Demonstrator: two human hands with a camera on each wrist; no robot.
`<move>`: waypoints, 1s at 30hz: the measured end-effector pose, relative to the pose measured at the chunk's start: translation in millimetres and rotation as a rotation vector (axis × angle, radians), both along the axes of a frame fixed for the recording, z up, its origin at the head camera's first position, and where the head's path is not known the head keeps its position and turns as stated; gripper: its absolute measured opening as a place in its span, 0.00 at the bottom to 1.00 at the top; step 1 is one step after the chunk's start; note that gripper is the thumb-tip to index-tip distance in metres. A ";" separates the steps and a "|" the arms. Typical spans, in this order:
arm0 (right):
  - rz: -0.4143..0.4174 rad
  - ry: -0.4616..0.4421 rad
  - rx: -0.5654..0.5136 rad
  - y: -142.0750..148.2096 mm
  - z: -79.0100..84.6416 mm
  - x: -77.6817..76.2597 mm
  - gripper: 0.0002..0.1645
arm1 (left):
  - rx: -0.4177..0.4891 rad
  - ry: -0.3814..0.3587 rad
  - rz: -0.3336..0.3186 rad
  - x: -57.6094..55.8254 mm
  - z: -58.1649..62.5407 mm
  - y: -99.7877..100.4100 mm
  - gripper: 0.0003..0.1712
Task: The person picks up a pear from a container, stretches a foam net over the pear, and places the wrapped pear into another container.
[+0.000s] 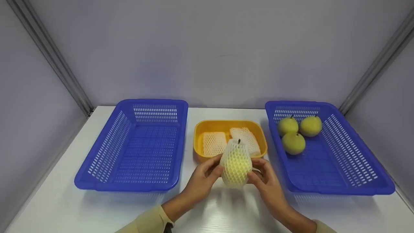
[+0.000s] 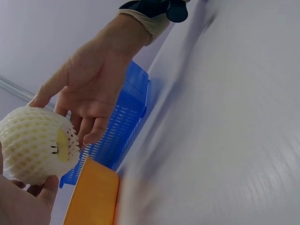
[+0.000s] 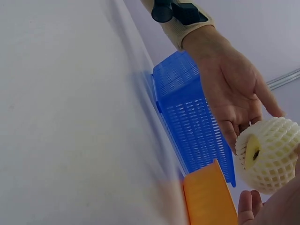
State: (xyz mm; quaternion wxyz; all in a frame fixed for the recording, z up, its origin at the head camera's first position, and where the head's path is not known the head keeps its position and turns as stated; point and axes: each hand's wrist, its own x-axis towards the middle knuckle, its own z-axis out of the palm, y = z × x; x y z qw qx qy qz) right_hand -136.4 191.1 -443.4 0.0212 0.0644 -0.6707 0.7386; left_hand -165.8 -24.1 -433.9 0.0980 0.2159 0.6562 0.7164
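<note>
Head view: at lower centre, a round yellow-green pear (image 1: pixel 238 168) in white foam netting (image 1: pixel 232 147) is gripped from both sides by the fingers of left hand (image 1: pixel 201 179) and right hand (image 1: pixel 268 184), seemingly for steadiness; beyond, white mesh sleeves (image 1: pixel 214 144) are kept in an orange plastic tub (image 1: pixel 229 122).

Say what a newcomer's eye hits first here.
Likely the foam-netted pear, lower centre in the head view, held between left hand and right hand. Then the left blue basket and right blue basket, flanking the yellow tub; the right one holds three bare pears.
</note>
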 end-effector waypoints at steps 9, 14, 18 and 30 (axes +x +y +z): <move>-0.006 0.025 0.015 -0.1 -1.7 0.0 0.21 | 0.020 -0.006 0.014 -0.8 -3.1 2.5 0.36; 0.005 0.011 0.019 -1.2 -2.7 -1.0 0.24 | 0.013 -0.049 -0.041 0.3 -3.8 4.4 0.43; -0.015 -0.011 0.022 -2.1 -0.9 -1.0 0.25 | 0.007 -0.096 -0.055 -0.2 -3.9 3.8 0.43; -0.075 -0.012 0.045 -1.4 1.2 -2.4 0.18 | 0.064 -0.089 0.011 -3.8 -4.0 1.3 0.29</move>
